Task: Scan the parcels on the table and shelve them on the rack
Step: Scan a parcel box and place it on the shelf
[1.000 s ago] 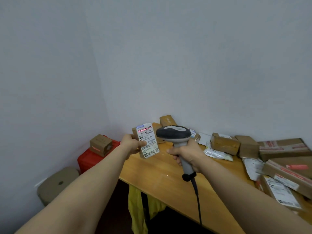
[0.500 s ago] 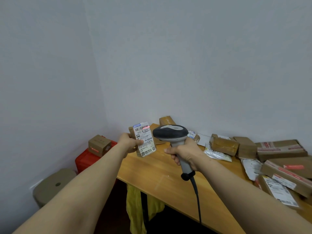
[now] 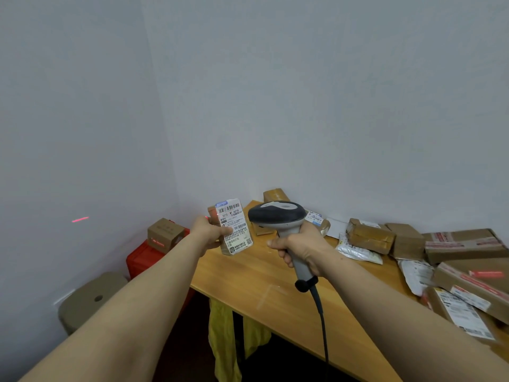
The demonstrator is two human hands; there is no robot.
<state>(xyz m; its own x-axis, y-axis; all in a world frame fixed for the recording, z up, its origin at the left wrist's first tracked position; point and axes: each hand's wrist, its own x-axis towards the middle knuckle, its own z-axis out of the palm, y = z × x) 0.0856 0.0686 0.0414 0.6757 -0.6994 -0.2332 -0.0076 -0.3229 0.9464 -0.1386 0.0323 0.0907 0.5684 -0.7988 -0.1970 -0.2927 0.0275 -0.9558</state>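
Slid the beam off the parcel onto the wall. Pinches parcel upright in left hand fingers, above counter corner, just left of scanner; wraps right hand round its grip.

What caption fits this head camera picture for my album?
Left hand holds a labelled parcel, right hand grips the scanner, over the wooden table.
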